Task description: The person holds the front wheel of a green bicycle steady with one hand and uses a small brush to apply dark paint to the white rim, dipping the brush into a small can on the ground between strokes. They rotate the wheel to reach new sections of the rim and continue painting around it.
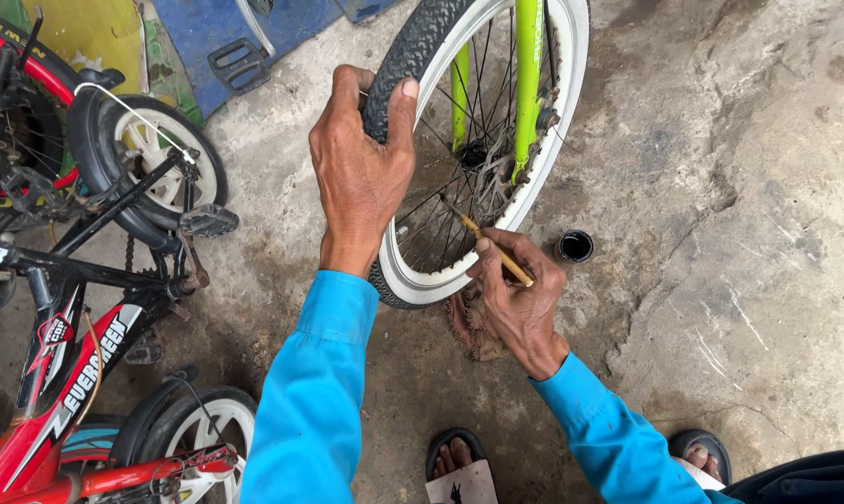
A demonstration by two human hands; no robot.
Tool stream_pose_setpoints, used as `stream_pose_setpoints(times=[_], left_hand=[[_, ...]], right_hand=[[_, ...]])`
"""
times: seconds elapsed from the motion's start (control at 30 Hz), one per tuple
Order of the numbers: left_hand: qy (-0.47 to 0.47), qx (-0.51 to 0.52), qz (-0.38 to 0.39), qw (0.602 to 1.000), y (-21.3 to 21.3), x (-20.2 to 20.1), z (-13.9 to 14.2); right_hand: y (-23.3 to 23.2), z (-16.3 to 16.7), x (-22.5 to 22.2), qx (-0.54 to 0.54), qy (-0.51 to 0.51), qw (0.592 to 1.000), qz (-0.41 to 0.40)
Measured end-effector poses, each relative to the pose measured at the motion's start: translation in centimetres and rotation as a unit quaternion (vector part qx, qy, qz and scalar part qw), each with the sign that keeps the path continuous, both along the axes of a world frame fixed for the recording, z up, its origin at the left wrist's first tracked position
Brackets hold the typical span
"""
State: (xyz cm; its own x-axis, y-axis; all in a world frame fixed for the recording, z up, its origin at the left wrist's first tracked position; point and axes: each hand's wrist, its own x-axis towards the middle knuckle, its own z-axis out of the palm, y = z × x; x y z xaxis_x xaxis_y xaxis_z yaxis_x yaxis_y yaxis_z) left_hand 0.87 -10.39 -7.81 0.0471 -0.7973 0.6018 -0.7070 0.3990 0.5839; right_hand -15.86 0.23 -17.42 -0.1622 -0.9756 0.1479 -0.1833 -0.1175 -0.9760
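A bicycle wheel (440,65) with a black knobby tyre, white rim and thin spokes stands upright on the concrete, held in a lime-green frame (528,75). My left hand (361,168) grips the tyre at its left side, fingers curled over the tread. My right hand (515,299) holds a thin yellow-handled brush (496,250) like a pen, its tip pointing up into the spokes near the hub and sprocket (482,159). A small black round pot (576,246) sits on the floor just right of the rim. Both sleeves are bright blue.
A small red and black bicycle (76,355) lies at the left, with white-rimmed wheels (156,159) and a pedal (207,221). A brownish rag (468,327) lies under the wheel. My sandalled feet (459,467) show at the bottom edge. Blue and yellow panels lean at the top left.
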Motion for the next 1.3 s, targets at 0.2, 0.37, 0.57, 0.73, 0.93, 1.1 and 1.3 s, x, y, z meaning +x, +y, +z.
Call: stream_pose_setpoints(times=[0.2,0.37,0.57,0.73,0.93,1.1,1.3], left_hand=[[-0.006,0.002,0.004,1.0,0.0,-0.1,-0.2],[0.003,0.02,0.004,1.0,0.0,0.1,-0.3],[-0.013,-0.007,0.005,1.0,0.0,0.0,-0.4],[-0.017,0.008,0.014,1.0,0.0,0.1,-0.5],[-0.006,0.002,-0.003,1.0,-0.1,0.1,-0.6],[-0.024,-0.017,0.011,1.0,0.0,0.2,-0.8],[0.006,-0.004,0.011,1.0,-0.1,0.2,-0.6]], right_hand=[[-0.1,0.5,0.0,-0.061,0.043,0.997,-0.011],[0.1,0.6,-0.6,-0.056,0.0,0.998,-0.003],[-0.2,0.4,-0.5,-0.052,0.054,0.997,0.011],[0.1,0.5,-0.9,-0.028,-0.026,0.999,0.007],[-0.3,0.6,-1.3,-0.019,0.004,1.0,0.022],[0.4,0.8,-0.7,-0.078,0.075,0.994,-0.015],[-0.7,1.2,0.4,-0.127,0.169,0.977,-0.013]])
